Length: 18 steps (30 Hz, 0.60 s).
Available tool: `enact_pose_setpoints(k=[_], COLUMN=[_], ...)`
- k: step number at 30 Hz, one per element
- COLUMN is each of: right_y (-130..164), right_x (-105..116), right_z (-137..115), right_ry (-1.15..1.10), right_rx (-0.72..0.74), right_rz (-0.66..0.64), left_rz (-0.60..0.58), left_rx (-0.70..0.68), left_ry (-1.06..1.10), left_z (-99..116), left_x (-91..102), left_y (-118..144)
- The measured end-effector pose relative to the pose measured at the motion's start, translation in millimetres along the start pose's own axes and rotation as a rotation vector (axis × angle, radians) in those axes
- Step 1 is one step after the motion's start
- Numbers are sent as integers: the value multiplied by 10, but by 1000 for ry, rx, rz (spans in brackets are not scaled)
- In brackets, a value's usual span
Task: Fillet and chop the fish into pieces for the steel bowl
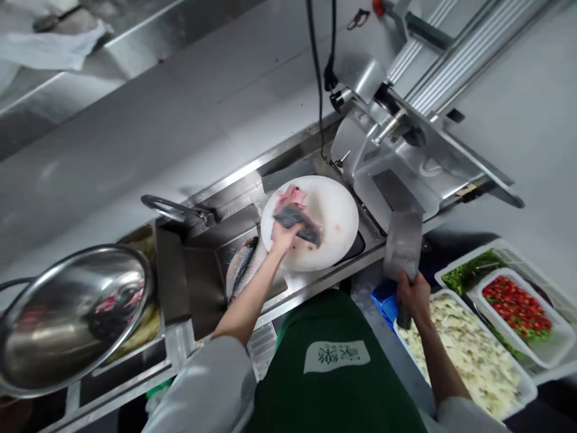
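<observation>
My left hand (283, 234) grips a dark-skinned piece of fish (297, 221) on a round white cutting board (340, 210). Pink, bloody fish flesh (292, 196) lies on the board just behind that piece. Off to the right of the board, my right hand (413, 293) is wrapped round the dark handle of a cleaver (402, 246). Its broad blade points away from me and is slightly blurred. A whole silvery fish (242, 267) lies in the sink, left of the board and partly hidden by my left forearm.
A steel sink (205, 282) with a curved faucet (166, 205) adjoins the board. Farther left sits a large metal bowl (67, 325) with fish pieces. A slicing machine (406, 132) stands at the back right. Tubs of pale food (473, 355) and chopped red peppers (516, 307) are at right.
</observation>
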State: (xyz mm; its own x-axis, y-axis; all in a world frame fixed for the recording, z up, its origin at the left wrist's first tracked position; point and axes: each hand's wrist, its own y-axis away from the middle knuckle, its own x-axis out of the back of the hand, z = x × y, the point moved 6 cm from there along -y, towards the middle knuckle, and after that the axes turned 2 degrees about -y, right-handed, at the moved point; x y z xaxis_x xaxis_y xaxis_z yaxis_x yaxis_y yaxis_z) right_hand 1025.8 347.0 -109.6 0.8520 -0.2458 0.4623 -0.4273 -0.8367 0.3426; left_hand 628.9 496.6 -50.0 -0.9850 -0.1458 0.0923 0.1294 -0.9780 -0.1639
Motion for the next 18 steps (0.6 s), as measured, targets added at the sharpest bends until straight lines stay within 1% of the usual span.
enact_pose_setpoints(k=[1,2,3,5,7,9,10,11,12,13,14,15,16,18], right_y=[-45,-89,-132,-215,-288,-353,-384,-417,-454,-495,-542,-595,-655,-774], right_x=[-86,-177,-270,-447,-607,-736,-787,-829,-862,-887,-907,-922,-939,-998], right_z=[-15,-30,-46,-78,-70,-23,12,49,86,121,153,179,194,180], right_ry=[-105,-201,-279,-356,-359,-333,-316,-300,-282,-259,-226,-183,-134,-36], right_rx=[-48,-98,-139,-176,-201,-218,-225,-227,-223,-214,-203,-187,-165,-104], right_rz=[-61,-119,-172,-264,-348,-423,-461,-500,-538,-572,-597,-609,-609,-594], left_rz=[97,168,217,283,350,431,481,535,581,609,608,573,509,336], left_rx=[43,87,131,224,308,358,363,353,330,292,241,181,116,-6], left_ry=[116,212,287,372,372,289,210,102,-30,-177,-325,-457,-560,-667], left_z=[-31,-87,-165,-383,-635,-838,-896,-916,-898,-848,-778,-705,-644,-588], left_x=[159,269,335,386,433,557,651,751,835,880,863,774,616,158], left_y=[49,132,243,525,818,1046,1121,1166,1179,1159,1105,1022,921,708])
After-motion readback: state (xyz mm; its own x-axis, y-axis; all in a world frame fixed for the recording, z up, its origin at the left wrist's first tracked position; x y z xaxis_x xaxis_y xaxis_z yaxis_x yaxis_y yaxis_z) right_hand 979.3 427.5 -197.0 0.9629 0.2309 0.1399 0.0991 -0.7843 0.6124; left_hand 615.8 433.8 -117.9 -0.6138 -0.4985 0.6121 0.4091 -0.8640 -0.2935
